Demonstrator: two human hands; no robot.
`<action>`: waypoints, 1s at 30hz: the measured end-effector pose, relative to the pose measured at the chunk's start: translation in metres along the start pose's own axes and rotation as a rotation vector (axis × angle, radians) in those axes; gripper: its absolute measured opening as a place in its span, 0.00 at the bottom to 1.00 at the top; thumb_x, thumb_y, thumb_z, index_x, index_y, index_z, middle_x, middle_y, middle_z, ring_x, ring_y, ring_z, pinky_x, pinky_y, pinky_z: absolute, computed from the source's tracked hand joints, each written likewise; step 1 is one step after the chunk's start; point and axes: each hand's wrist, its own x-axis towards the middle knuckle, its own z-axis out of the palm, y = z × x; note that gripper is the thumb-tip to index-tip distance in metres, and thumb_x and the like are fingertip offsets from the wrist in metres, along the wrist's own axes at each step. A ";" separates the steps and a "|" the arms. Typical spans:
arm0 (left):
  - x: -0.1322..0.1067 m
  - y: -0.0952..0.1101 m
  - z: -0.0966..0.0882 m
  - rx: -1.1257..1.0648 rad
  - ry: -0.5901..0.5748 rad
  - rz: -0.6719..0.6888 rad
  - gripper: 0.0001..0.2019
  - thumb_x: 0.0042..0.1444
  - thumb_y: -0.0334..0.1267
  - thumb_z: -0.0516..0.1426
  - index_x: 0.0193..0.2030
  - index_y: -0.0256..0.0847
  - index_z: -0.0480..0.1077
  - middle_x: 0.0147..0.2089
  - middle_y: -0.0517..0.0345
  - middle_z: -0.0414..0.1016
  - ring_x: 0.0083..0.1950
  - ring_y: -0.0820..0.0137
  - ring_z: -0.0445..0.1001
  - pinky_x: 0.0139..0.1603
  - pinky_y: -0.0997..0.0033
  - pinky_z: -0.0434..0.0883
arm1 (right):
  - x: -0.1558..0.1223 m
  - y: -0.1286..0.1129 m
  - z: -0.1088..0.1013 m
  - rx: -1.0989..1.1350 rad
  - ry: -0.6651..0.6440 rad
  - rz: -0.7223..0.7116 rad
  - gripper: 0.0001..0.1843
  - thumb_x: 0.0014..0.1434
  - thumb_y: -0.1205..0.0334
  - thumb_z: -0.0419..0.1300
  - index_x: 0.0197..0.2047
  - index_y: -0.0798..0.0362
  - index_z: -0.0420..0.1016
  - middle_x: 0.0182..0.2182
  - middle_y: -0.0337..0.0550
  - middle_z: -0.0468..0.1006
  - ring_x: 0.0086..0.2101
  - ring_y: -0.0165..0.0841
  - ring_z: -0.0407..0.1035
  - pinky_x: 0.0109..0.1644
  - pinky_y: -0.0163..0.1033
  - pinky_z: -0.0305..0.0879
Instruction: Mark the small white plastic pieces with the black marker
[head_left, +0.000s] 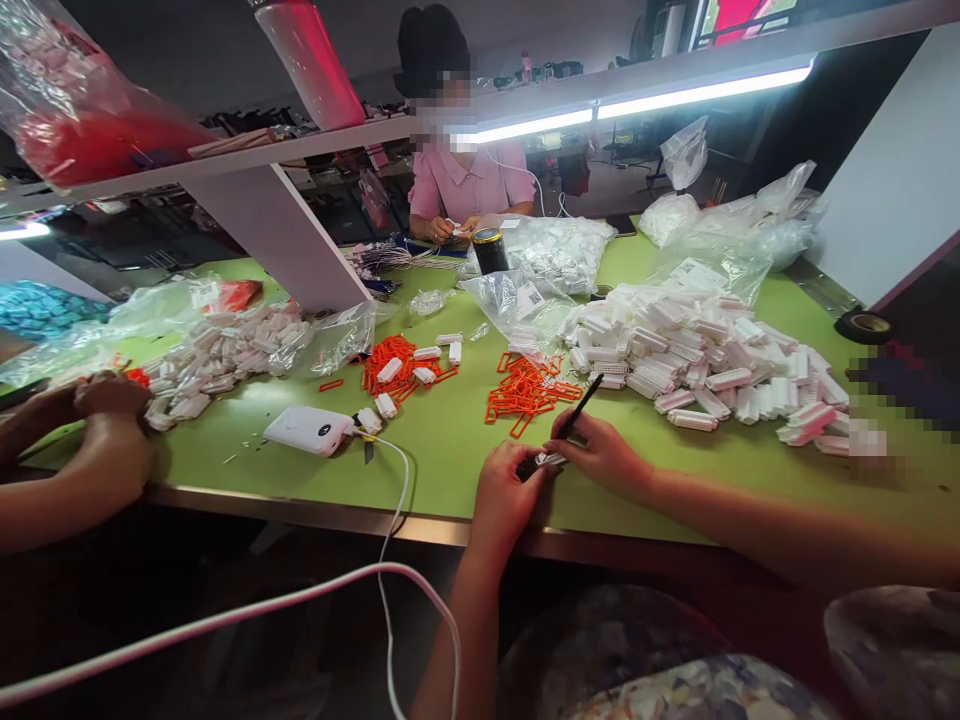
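Near the table's front edge, my left hand (510,490) is closed around a small white plastic connector housing (550,459), mostly covered by the fingers. My right hand (600,450) pinches a slim black pen-like tool (581,405), its upper end leaning to the right and its lower end down by the housing. Whether the tool's tip touches the housing is hidden. Just beyond my hands lies a pile of orange rectangular plastic frames (525,390). A large heap of white connector housings (675,350) spreads behind and right of my right hand.
A white power bank (307,430) with a white cable (405,470) lies left of my hands. Another orange pile (397,365), clear bags (517,305) and a dark can (490,252) stand beyond. A co-worker's hands (112,400) work at left; another person (472,180) sits opposite.
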 end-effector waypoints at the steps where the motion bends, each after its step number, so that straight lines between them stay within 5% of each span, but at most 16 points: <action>1: 0.000 0.000 0.000 -0.001 0.002 0.000 0.04 0.57 0.35 0.67 0.39 0.44 0.79 0.38 0.58 0.79 0.43 0.65 0.76 0.47 0.65 0.71 | -0.001 0.001 0.001 -0.006 0.004 -0.003 0.13 0.63 0.50 0.64 0.37 0.50 0.72 0.32 0.40 0.77 0.34 0.35 0.72 0.40 0.39 0.72; 12: 0.000 0.004 -0.002 -0.004 -0.003 0.009 0.02 0.58 0.34 0.66 0.37 0.43 0.79 0.37 0.59 0.78 0.42 0.65 0.76 0.46 0.66 0.70 | -0.006 0.002 0.008 -0.201 0.043 -0.094 0.06 0.65 0.58 0.64 0.36 0.49 0.74 0.33 0.41 0.78 0.35 0.36 0.72 0.45 0.41 0.71; 19: 0.000 0.002 -0.002 0.012 -0.004 0.011 0.04 0.57 0.35 0.67 0.40 0.44 0.79 0.38 0.59 0.79 0.43 0.65 0.77 0.46 0.66 0.71 | -0.002 0.001 0.002 -0.043 0.040 -0.017 0.12 0.64 0.51 0.64 0.37 0.50 0.72 0.30 0.39 0.77 0.31 0.34 0.71 0.37 0.38 0.70; 30: 0.000 0.000 0.000 0.016 0.010 0.010 0.05 0.56 0.34 0.68 0.39 0.43 0.79 0.38 0.58 0.80 0.43 0.65 0.77 0.47 0.65 0.71 | -0.001 0.003 0.006 0.002 0.052 -0.012 0.15 0.63 0.47 0.64 0.37 0.50 0.72 0.30 0.39 0.76 0.31 0.33 0.70 0.37 0.38 0.70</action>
